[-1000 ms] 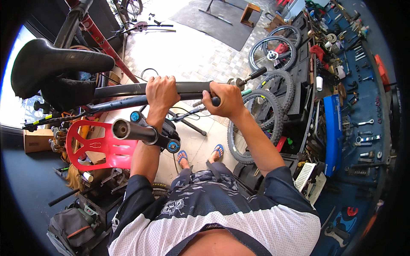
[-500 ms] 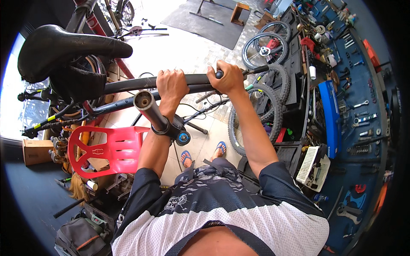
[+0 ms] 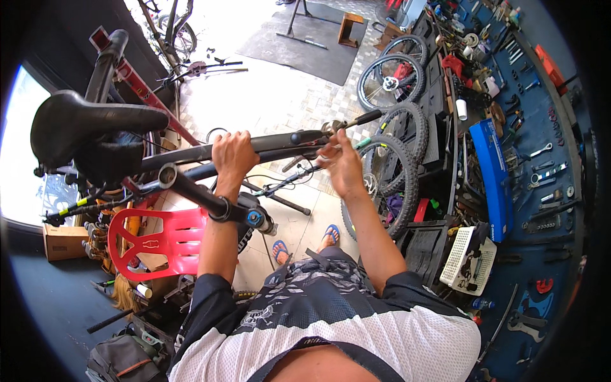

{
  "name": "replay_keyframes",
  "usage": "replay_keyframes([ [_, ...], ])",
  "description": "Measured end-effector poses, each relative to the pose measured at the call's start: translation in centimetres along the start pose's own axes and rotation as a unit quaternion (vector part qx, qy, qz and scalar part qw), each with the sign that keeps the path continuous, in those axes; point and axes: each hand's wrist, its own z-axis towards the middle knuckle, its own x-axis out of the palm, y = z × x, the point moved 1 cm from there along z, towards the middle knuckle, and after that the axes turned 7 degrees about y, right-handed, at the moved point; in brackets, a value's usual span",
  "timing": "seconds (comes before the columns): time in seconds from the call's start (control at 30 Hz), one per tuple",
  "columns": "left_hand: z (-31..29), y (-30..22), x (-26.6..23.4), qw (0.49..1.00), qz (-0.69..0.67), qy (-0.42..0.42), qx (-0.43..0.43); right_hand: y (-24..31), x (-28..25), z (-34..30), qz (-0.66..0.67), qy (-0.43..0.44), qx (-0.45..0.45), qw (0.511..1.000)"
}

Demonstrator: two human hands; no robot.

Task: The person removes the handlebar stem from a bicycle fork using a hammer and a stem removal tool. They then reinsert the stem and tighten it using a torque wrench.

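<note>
My left hand (image 3: pixel 234 155) is closed round a long black bar (image 3: pixel 188 155) that runs across in front of me. My right hand (image 3: pixel 345 167) is off the bar with its fingers apart, just below the bar's right end, where a metal fitting (image 3: pixel 333 126) and a thin lever with a black grip (image 3: pixel 368 118) show. I cannot tell whether the fingertips touch the fitting. A dark bicycle frame tube (image 3: pixel 210 170) runs under the bar, and a black saddle (image 3: pixel 89 121) is at the left. An open-ended black tube with a blue-capped fitting (image 3: pixel 256 218) crosses over my left forearm.
A red plastic chair (image 3: pixel 156 239) stands at my left, near a cardboard box (image 3: pixel 65 243) and a grey backpack (image 3: pixel 124 360). Several bicycle wheels (image 3: pixel 407 191) lean against dark cabinets at my right. Tools hang on a blue wall board (image 3: pixel 538 191), near a white basket (image 3: pixel 468 258).
My right hand has let go of the bar and dropped below its end. The left hand has shifted slightly left and down on the bar. The open-ended tube has swung left and lower.
</note>
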Motion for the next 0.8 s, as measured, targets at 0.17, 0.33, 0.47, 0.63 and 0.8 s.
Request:
replay_keyframes([
  [0.17,0.1,-0.6,-0.6,1.000,0.020,-0.004,-0.022,-2.9,3.3,1.4,0.309,0.040,0.158,0.937],
  [0.33,0.2,-0.7,-0.8,0.999,0.031,0.006,-0.022,-2.9,7.7,4.0,0.514,0.008,0.101,0.852],
  [0.47,0.1,-0.7,-0.7,0.999,0.032,-0.033,0.000,-1.7,7.8,4.3,0.523,0.031,0.154,0.838],
  [0.63,-0.2,-0.6,-0.5,0.999,0.035,-0.014,0.000,-1.9,6.8,4.9,0.492,0.046,0.271,0.826],
  [0.8,0.2,-0.1,-0.6,0.999,0.041,-0.024,0.015,-1.8,2.6,3.2,0.389,0.203,0.322,0.839],
])
